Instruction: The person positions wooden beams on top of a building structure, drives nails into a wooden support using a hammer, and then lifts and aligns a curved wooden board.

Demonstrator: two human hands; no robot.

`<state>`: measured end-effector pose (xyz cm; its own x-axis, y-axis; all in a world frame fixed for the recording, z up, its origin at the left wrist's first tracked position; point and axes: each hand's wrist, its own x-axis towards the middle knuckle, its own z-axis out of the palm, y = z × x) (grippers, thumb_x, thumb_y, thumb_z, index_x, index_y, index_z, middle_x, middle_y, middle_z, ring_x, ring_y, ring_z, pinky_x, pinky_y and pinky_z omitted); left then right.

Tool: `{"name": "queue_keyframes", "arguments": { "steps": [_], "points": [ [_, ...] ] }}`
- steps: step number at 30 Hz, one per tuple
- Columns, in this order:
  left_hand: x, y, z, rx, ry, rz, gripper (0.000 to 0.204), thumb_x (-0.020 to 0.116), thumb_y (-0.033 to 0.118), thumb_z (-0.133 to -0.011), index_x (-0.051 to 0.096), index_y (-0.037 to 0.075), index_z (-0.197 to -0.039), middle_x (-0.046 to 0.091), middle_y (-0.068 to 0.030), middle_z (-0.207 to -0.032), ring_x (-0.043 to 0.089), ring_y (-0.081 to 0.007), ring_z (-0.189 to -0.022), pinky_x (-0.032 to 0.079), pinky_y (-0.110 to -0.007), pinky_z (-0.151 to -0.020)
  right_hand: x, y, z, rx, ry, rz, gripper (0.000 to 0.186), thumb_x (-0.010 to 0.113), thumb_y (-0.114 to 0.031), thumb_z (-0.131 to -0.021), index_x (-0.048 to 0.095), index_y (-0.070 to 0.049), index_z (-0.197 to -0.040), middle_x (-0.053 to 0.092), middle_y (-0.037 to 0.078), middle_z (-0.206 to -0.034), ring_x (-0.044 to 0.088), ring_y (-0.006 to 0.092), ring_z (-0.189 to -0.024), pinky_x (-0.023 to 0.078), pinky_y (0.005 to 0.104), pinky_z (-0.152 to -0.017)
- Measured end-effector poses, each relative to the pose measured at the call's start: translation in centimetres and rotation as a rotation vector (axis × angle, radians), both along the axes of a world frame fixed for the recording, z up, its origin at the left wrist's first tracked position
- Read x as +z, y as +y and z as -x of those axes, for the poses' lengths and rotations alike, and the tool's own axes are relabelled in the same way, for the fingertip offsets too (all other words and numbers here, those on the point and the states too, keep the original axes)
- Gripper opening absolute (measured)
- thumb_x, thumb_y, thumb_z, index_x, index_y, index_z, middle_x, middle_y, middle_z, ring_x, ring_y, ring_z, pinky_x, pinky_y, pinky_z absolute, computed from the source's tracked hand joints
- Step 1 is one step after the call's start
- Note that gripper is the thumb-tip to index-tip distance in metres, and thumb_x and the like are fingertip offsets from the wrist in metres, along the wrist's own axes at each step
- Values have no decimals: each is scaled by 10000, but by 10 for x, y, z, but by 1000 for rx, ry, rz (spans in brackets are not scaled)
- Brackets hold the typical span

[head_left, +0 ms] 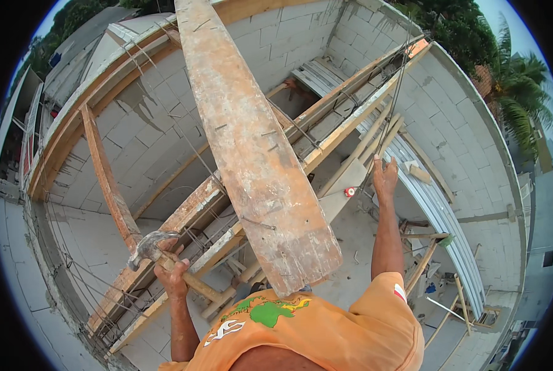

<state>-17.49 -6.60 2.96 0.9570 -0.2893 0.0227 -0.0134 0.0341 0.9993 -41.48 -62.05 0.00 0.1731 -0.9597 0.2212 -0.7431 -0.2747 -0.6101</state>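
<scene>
My left hand (174, 277) is closed round the wooden handle of a claw hammer (153, 246), whose metal head points up and left, beside a timber brace. My right hand (385, 176) reaches up and forward. Its fingers appear closed on a few long thin steel rods (392, 111), though the grip is partly hard to see. Between my arms a wide, worn plank (251, 154) runs away from my chest, stained with cement and carrying several bent nails.
Board formwork (344, 123) with rebar inside crosses beneath the plank. Grey block walls (468, 123) surround the space, and the floor lies well below. Ribbed metal sheets (443, 216) lean at right. A small red-and-white object (350, 191) rests on a board. A timber brace (106, 173) stands left.
</scene>
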Motion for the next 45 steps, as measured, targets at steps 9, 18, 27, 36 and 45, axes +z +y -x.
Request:
{"name": "queue_keyframes", "arguments": {
  "steps": [9, 18, 27, 36, 45],
  "points": [
    [5, 0, 2, 34, 12, 3, 663, 653, 84, -664, 562, -92, -1297, 604, -215, -1273, 571, -349, -1262, 477, -541, -1073, -37, 70, 11, 136, -104, -348, 743, 633, -517, -962, 510, 73, -1396, 617, 289, -1223, 650, 388, -1107, 525, 475, -913],
    [-2, 2, 3, -19, 6, -6, 657, 656, 89, -702, 537, -99, -1320, 587, -227, -1308, 549, -361, -1295, 469, -552, -1082, -3, 142, -26, 501, -677, -1182, 926, 525, -690, -953, 368, 17, -1529, 601, 185, -1266, 639, 284, -1111, 540, 413, -921],
    [-9, 0, -3, -46, -23, -91, 701, 653, 80, -724, 474, -79, -1383, 531, -236, -1371, 502, -362, -1340, 433, -572, -1115, 20, 172, -44, 668, -808, -1191, 1003, 710, -595, -851, 351, 52, -1528, 499, 268, -1442, 488, 351, -1338, 347, 424, -1144],
    [-7, 0, -2, -45, -50, -203, 677, 607, 29, -715, 484, -89, -1370, 532, -226, -1372, 503, -348, -1333, 423, -554, -1136, 35, 157, -41, 869, -769, -1294, 715, 662, -389, -963, 419, 20, -1496, 574, 206, -1342, 537, 275, -1267, 407, 371, -1089],
    [-11, 8, -5, 26, 45, -135, 673, 625, 58, -747, 493, -75, -1393, 530, -192, -1406, 550, -366, -1295, 402, -500, -1139, 79, 140, -69, 777, -226, -1027, 782, 608, -478, -986, 382, 83, -1482, 594, 347, -1298, 595, 411, -1241, 446, 465, -1063]
  ]
}}
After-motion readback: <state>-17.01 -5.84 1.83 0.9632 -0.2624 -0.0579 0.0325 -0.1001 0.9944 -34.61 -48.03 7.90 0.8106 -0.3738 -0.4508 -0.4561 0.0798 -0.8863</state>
